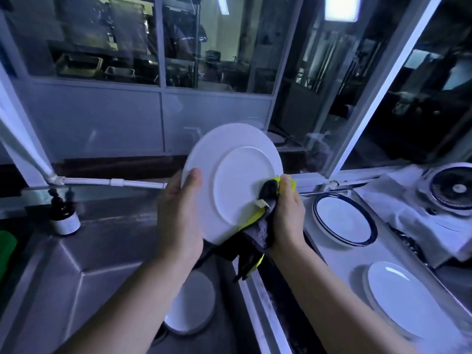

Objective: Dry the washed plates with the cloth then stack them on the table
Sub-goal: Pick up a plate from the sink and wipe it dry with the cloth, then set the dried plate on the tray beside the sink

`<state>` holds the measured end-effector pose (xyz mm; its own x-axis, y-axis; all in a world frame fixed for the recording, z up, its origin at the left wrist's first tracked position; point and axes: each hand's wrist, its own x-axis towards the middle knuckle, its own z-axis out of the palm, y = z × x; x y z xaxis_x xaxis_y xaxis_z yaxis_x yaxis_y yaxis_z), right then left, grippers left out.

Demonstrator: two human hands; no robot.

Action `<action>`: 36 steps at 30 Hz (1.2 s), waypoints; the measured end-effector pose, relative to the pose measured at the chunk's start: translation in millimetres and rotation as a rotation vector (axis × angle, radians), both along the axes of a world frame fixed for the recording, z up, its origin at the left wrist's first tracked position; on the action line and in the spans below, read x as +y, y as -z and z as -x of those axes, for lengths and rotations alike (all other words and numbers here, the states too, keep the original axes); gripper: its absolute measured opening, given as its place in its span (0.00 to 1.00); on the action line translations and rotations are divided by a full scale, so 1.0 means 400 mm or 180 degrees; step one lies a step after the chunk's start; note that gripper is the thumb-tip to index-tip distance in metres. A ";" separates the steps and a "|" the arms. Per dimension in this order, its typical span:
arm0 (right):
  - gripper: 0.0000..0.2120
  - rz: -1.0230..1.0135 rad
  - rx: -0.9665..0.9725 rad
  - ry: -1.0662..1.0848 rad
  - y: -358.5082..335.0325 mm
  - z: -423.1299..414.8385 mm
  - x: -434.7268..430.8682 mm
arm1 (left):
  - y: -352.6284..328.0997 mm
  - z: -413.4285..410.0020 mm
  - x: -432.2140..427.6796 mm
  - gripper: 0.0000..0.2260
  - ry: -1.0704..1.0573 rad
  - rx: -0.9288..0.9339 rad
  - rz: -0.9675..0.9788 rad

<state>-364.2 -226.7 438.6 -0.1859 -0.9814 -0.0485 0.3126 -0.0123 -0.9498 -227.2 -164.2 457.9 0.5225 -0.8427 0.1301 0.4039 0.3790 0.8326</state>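
Left hand (pixel 178 218) holds one plate (pixel 229 154), right hand (pixel 288 218) one cloth (pixel 260 231).

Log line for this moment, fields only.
step: drying | left hand: holds white plate by rim | right hand: presses cloth on it | sink: second plate | table: blue-rimmed plates, plain plates

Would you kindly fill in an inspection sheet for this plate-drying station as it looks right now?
Surface: steel sink on the left, white table on the right.
Job's things: white plate held tilted above the sink, cloth pressed against it; blue-rimmed plates and plain white plates on the table; another plate in the sink.
Clutter: dark bottle on the sink ledge; green object at the left edge.
Hands: left hand grips the white plate's rim; right hand grips the cloth.
Cables: nothing seen.
Surroundings: glass partition behind; round appliance far right.
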 end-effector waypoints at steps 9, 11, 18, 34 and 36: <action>0.13 -0.0083 0.0711 0.0303 0.052 0.261 -0.046 | 0.071 0.202 -0.063 0.11 0.0379 -0.0389 -0.0321; 0.12 -0.0132 0.0810 0.0549 0.085 0.315 -0.050 | 0.084 0.277 -0.076 0.06 0.0366 -0.0469 -0.0296; 0.14 -0.0287 0.1864 0.0470 0.194 0.612 -0.064 | 0.154 0.557 -0.146 0.07 0.0561 -0.0502 -0.0765; 0.16 -0.1092 0.2821 0.1694 0.297 1.429 -0.013 | 0.362 1.148 -0.293 0.13 0.1123 -0.5345 0.0732; 0.16 -0.1155 0.2773 0.1748 0.314 1.468 0.000 | 0.405 1.182 -0.295 0.11 0.0812 -0.5945 0.1483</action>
<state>-951.6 -226.7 313.0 -0.7050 -0.7080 0.0423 -0.4315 0.3808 -0.8178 -700.1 -282.3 295.7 -0.6276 -0.6049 0.4901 -0.6597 0.7475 0.0778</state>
